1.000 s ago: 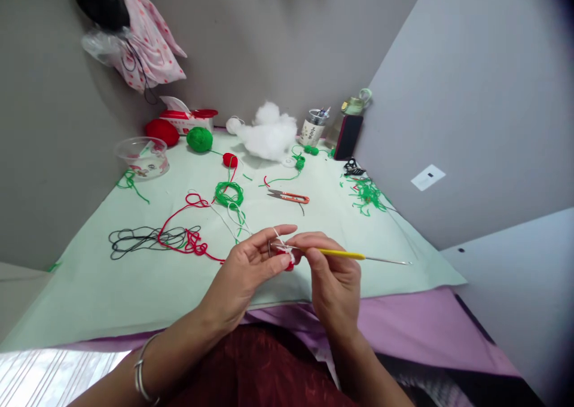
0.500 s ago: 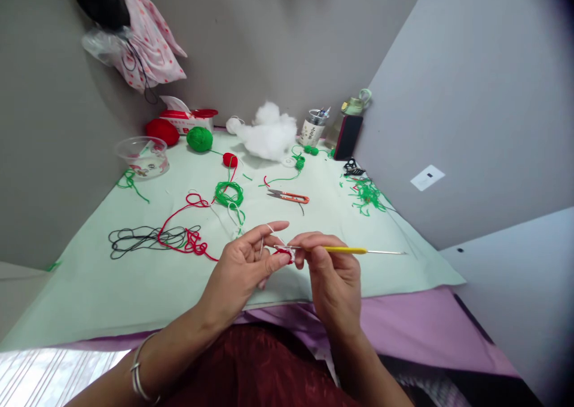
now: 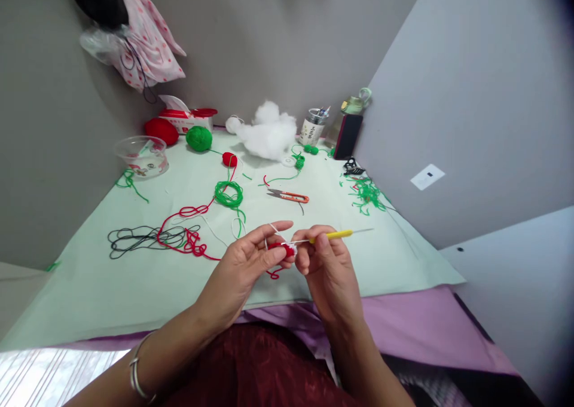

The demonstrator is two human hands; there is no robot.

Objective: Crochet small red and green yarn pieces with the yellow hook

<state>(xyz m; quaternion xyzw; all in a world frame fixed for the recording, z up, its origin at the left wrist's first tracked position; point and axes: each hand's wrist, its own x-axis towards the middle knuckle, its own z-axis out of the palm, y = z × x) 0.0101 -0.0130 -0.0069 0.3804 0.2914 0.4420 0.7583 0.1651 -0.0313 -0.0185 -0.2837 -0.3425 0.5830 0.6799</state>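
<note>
Between thumb and fingers, my left hand pinches a small red and white crochet piece. White yarn runs from the piece up over the raised left index finger. My right hand grips a yellow-handled crochet hook, its thin tip reaching left to the piece's upper edge. The hook's other metal end points right. Red yarn loops below the piece and trails left to a loose tangle on the table.
Orange thread snips lie ahead of my hands, near a green yarn coil. Behind are white stuffing, a green yarn ball, a plastic tub, a pen holder and a phone. Green scraps lie right, black cord left.
The hook has tilted, its right end rising and shifting left. The crochet piece is turned so more red shows, and a red yarn loop now appears below it.
</note>
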